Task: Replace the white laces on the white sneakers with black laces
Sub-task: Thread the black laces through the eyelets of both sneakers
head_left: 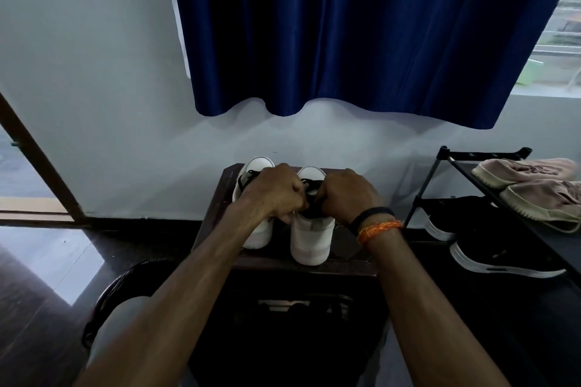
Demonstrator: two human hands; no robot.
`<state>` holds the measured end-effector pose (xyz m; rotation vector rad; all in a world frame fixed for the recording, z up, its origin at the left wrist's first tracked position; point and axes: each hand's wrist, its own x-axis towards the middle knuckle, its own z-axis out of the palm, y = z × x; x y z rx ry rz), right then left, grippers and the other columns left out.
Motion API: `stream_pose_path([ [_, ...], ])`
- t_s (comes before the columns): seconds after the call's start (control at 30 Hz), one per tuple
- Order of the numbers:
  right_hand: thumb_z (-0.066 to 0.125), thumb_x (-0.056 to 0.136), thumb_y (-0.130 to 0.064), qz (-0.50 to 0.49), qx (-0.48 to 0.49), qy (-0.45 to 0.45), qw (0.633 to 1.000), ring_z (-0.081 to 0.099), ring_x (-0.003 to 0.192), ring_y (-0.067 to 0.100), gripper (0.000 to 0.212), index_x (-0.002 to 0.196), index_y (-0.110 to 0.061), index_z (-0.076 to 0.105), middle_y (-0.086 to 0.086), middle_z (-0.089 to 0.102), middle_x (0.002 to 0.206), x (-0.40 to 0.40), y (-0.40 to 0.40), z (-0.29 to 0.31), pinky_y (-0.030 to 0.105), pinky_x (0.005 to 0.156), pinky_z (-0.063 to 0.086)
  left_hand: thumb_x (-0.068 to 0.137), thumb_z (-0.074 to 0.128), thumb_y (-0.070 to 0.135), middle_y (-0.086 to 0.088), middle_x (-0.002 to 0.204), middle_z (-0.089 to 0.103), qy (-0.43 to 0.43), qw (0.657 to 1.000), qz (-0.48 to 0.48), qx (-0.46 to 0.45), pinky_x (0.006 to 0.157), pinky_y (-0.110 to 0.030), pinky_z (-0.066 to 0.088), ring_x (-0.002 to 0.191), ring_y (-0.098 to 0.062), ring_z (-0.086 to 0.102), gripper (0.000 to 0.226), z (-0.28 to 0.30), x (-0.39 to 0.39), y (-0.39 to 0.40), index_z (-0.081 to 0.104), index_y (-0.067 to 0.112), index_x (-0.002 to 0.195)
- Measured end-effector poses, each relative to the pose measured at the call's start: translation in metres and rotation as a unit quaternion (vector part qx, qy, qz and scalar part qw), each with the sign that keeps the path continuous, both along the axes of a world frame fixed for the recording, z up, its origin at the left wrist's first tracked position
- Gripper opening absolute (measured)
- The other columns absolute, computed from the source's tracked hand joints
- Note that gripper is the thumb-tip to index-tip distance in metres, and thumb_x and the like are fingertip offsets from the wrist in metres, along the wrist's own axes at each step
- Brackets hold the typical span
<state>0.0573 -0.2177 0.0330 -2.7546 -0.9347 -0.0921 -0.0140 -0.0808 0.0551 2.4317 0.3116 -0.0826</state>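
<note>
Two white sneakers stand side by side on a small dark table (342, 264), toes pointing at the wall. The left sneaker (259, 231) shows black lacing near its toe. Over the right sneaker (311, 237) both hands meet. My left hand (276, 193) and my right hand (345, 193) each have fingers curled and pinch the black lace (311, 196) above that shoe's tongue. The hands hide most of the lacing. No white lace is visible.
A black shoe rack (456, 163) stands at the right with pink shoes (528, 173) on top and black sneakers (503, 258) below. A blue curtain (361, 34) hangs on the wall behind. A black chair (103, 302) is at my lower left.
</note>
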Motion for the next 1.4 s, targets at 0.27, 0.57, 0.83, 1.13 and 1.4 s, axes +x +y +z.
stream_pose_path([
  [0.27,0.074,0.083,-0.027,-0.013,0.04,0.076,0.996,0.067,0.09,0.025,0.018,0.099,-0.019,0.078,0.005,0.072,0.092,-0.002,-0.012,0.013,0.036,0.078,0.056,0.072,0.073,-0.005,0.004,0.073,0.062,-0.125,0.987,-0.065,0.072,0.06,-0.026,0.049,0.076,-0.017,0.063,0.029,0.002,0.004,-0.006,0.058,0.019,0.076],
  [0.57,0.075,0.079,-0.007,-0.056,0.155,0.153,0.974,0.069,0.086,0.016,0.021,0.092,-0.022,0.08,0.0,0.074,0.089,-0.002,-0.028,0.013,0.023,0.072,0.055,0.071,0.07,-0.008,0.014,0.073,0.053,-0.138,0.982,-0.125,0.021,0.058,-0.021,0.04,0.068,-0.007,0.05,0.039,-0.019,0.015,-0.01,0.047,0.018,0.089],
  [0.83,0.078,0.078,-0.01,-0.024,0.134,0.166,0.977,0.063,0.1,0.015,0.023,0.095,-0.025,0.082,-0.006,0.073,0.099,-0.004,-0.025,0.011,0.02,0.076,0.044,0.086,0.063,-0.008,-0.005,0.1,0.068,-0.146,0.974,-0.131,-0.111,0.076,-0.038,0.062,0.089,-0.019,0.073,0.03,-0.01,0.003,0.016,0.05,0.013,0.102],
  [1.13,0.074,0.08,-0.042,0.022,0.035,0.053,0.998,0.046,0.129,0.018,0.015,0.094,-0.041,0.08,-0.01,0.062,0.131,0.005,-0.011,-0.013,0.035,0.108,0.025,0.08,0.065,-0.007,-0.002,0.087,0.071,-0.152,0.986,0.04,-0.06,0.061,-0.026,0.059,0.057,-0.017,0.073,0.022,-0.007,-0.001,0.036,0.069,0.012,0.09],
  [1.4,0.069,0.068,-0.048,-0.043,0.009,0.034,0.998,0.065,0.098,0.03,0.042,0.092,-0.014,0.076,0.008,0.071,0.098,0.009,0.009,-0.022,0.033,0.08,0.053,0.076,0.083,0.005,-0.004,0.087,0.073,-0.14,0.988,-0.022,-0.069,0.066,-0.029,0.062,0.066,-0.013,0.073,0.02,-0.023,0.002,0.023,0.075,0.014,0.092],
])
